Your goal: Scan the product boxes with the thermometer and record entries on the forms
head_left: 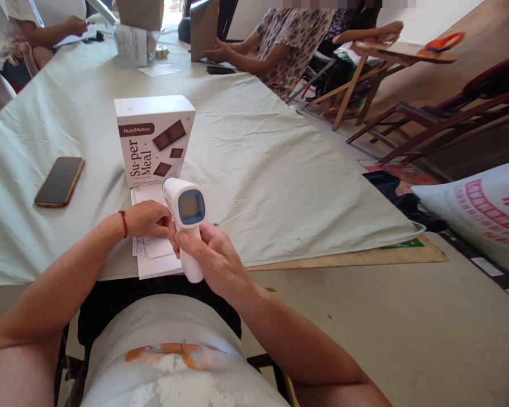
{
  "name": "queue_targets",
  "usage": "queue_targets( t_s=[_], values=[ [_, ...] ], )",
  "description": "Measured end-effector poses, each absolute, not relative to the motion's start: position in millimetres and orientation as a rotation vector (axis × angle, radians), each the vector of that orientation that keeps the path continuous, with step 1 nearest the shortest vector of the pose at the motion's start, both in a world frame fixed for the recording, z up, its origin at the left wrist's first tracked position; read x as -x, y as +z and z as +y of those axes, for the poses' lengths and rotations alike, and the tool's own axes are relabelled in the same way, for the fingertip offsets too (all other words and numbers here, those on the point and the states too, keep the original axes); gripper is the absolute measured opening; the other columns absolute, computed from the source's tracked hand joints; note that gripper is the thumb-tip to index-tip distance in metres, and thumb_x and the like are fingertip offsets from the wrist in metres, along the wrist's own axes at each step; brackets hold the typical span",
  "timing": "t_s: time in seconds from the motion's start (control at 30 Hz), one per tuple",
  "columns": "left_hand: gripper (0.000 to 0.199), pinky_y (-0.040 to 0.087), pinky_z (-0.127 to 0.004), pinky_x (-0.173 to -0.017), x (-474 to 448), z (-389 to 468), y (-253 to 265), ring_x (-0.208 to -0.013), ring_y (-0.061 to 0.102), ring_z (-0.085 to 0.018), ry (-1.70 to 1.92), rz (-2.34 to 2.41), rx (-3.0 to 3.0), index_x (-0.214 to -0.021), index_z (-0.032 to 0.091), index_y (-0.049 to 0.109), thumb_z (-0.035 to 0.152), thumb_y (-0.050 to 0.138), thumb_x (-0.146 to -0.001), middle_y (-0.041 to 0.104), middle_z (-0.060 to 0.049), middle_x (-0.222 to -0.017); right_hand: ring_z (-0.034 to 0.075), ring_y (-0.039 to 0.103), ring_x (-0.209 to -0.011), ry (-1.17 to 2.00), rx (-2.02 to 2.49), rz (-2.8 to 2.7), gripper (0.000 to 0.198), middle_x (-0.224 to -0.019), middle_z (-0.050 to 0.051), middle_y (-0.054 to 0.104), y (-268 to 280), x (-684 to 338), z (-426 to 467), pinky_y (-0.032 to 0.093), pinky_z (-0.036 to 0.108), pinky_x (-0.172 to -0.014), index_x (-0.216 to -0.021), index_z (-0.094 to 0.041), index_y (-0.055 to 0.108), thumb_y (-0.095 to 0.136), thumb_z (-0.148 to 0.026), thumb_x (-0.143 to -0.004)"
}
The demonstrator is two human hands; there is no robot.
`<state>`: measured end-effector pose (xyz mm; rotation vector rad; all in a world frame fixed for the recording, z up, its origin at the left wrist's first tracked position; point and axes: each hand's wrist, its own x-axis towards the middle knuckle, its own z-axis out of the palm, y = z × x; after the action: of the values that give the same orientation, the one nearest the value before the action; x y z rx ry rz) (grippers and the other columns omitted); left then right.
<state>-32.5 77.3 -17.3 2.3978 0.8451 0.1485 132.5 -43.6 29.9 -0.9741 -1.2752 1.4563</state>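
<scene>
As the right hand (216, 254) gripped the handle of a white thermometer (190, 227), its screen (192, 206) faced the wearer and showed no legible reading. The instrument was held above papers (155, 268) near the bench (254, 169) edge, just short of an upright box (152, 141). The left hand (148, 219) reached in beside it, fingers bent; whether they touched the thermometer or pinched anything could not be told.

Good handling seemed to call for a steady hold low on the handle, the screen square to the eye and the bent fingers clear of the nose, with care not to nudge the box behind.

The box, marked "Su-per Meal", stood with its top closed, hiding any contents. At the far end, a clear tub (153, 45) had a printed sheet at its near wall, with a brown carton (139, 14) in or on it; which, could not be told. A printed sack (475, 209) at right kept its contents out of sight. A phone (59, 182) lay at left.
</scene>
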Motion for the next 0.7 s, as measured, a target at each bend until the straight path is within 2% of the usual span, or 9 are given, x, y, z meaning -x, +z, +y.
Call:
queue_targets(
  t_s=[0.17, 0.23, 0.33, 0.4, 0.47, 0.53, 0.6, 0.7],
  values=[
    [0.02, 0.038, -0.028, -0.059, 31, 74, -7, -0.067, 0.055, -0.017, 0.043, 0.927, -2.396, -0.069, 0.018, 0.06, 0.034, 0.067, -0.079, 0.067, -0.003, -0.073, 0.013, 0.038, -0.061, 1.45, 0.966, -1.306, 0.034, -0.07, -0.001, 0.045, 27, -139, -63, 0.035, 0.027, -0.055, -0.085, -0.021, 0.058, 0.067, -0.054, -0.086],
    [0.021, 0.036, -0.029, -0.059, 31, 73, -3, -0.068, 0.056, -0.018, 0.029, 0.947, -2.388, -0.071, 0.018, 0.06, 0.036, 0.069, -0.077, 0.067, -0.002, -0.074, 0.013, 0.041, -0.062, 1.373, 0.981, -1.388, 0.03, -0.072, 0.0, 0.048, 27, -148, -61, 0.039, 0.028, -0.057, -0.087, -0.021, 0.059, 0.066, -0.05, -0.088],
    [0.024, 0.036, -0.029, -0.061, 30, 70, 3, -0.068, 0.056, -0.017, -0.047, 0.998, -2.357, -0.076, 0.019, 0.062, 0.04, 0.072, -0.076, 0.066, -0.001, -0.075, 0.019, 0.055, -0.077, 1.004, 1.144, -1.589, 0.028, -0.086, 0.004, 0.06, 19, -174, -42, 0.049, 0.032, -0.071, -0.101, -0.022, 0.065, 0.065, -0.047, -0.089],
    [0.024, 0.037, -0.028, -0.062, 28, 69, 9, -0.068, 0.056, -0.017, -0.122, 1.022, -2.336, -0.078, 0.018, 0.062, 0.04, 0.072, -0.078, 0.065, -0.001, -0.075, 0.026, 0.06, -0.096, 0.6, 1.381, -1.704, 0.041, -0.105, 0.01, 0.064, 7, -201, -18, 0.052, 0.039, -0.082, -0.118, -0.021, 0.064, 0.065, -0.048, -0.087],
    [0.021, 0.037, -0.028, -0.064, 26, 67, 14, -0.069, 0.056, -0.016, -0.18, 1.034, -2.333, -0.08, 0.018, 0.062, 0.037, 0.071, -0.08, 0.064, -0.001, -0.076, 0.034, 0.059, -0.109, 0.28, 1.707, -1.814, 0.052, -0.118, 0.017, 0.061, -7, -231, 6, 0.052, 0.045, -0.087, -0.129, -0.016, 0.061, 0.065, -0.043, -0.085],
    [0.019, 0.036, -0.028, -0.065, 24, 65, 17, -0.072, 0.056, -0.017, -0.211, 1.039, -2.342, -0.08, 0.017, 0.062, 0.035, 0.07, -0.082, 0.065, -0.001, -0.077, 0.036, 0.058, -0.113, 0.128, 1.984, -1.919, 0.048, -0.118, 0.019, 0.061, -19, -258, 26, 0.052, 0.045, -0.086, -0.129, -0.014, 0.061, 0.063, -0.039, -0.087],
    [0.018, 0.036, -0.029, -0.065, 23, 63, 18, -0.075, 0.057, -0.017, -0.225, 1.043, -2.364, -0.08, 0.017, 0.061, 0.033, 0.069, -0.085, 0.066, -0.002, -0.079, 0.034, 0.06, -0.105, 0.081, 2.147, -2.016, 0.037, -0.11, 0.017, 0.063, -26, -277, 36, 0.052, 0.042, -0.082, -0.119, -0.016, 0.064, 0.061, -0.04, -0.091],
    [0.018, 0.035, -0.029, -0.066, 22, 61, 17, -0.078, 0.058, -0.018, -0.239, 1.049, -2.398, -0.081, 0.018, 0.06, 0.033, 0.066, -0.089, 0.068, -0.003, -0.084, 0.034, 0.059, -0.101, -0.091, 2.154, -2.094, 0.032, -0.11, 0.019, 0.063, -29, -287, 35, 0.049, 0.043, -0.08, -0.111, -0.015, 0.067, 0.061, -0.04, -0.092]
  ],
)
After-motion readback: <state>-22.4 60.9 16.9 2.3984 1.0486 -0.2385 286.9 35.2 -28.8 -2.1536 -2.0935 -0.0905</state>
